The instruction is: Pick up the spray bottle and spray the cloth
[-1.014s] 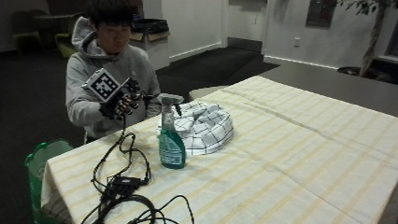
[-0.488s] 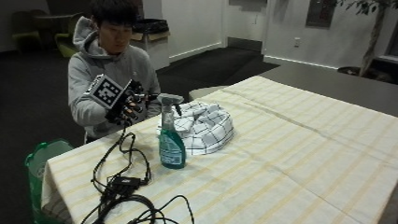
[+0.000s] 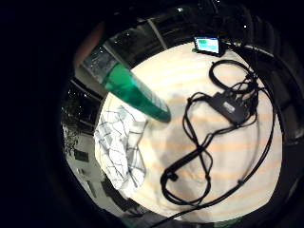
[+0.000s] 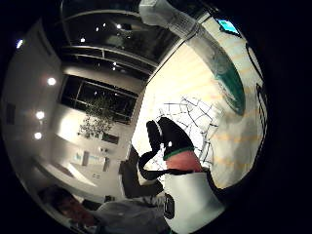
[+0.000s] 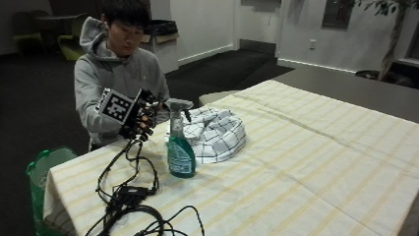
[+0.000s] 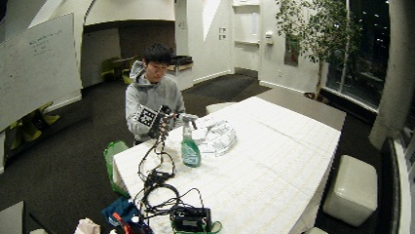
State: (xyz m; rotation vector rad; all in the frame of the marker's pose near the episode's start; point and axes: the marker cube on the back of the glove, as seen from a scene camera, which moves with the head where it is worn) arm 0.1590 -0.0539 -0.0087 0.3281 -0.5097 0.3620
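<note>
Closer now than 1 s ago: black-gloved right hand (image 5: 138,119) has come in from up beside the chest toward the translucent plastic spray bottle with teal-green liquid and pale trigger head (image 5: 179,145), and sits just beside the bottle's head, on the person's side of it, w/ a narrow gap between, no contact visible. Fingers hang loosely curled, holding nothing; thumb-side palm view shows a gloved fingertip (image 4: 170,136) bent in free air, w/ bottle neck (image 4: 195,34) running past well apart from it. Bottle itself unmoved: upright on the cream-and-yellow striped tablecloth (image 5: 314,167), base planted, nozzle turned away from the person toward the white cloth w/ dark grid lines (image 5: 216,135). Cloth lies bunched in a mound just beside the bottle, on the far side from the hand, prob. touching or near-touching at its lower edge, hard to tell. Little-finger palm view looks down along the bottle body (image 3: 135,92) to the cloth (image 3: 118,147) beside it. Black cables w/ small black box (image 5: 131,191) lie on the tablecloth on the bottle's near side, out of the reach path. Meaning for the task: reach nearly done, grasp not begun; pick-up and spray both left. Next prob. needs the last bit of closing in, fingers round the neck under the trigger head; tall narrow bottle could tip if nudged at the top before the wrap.
</note>
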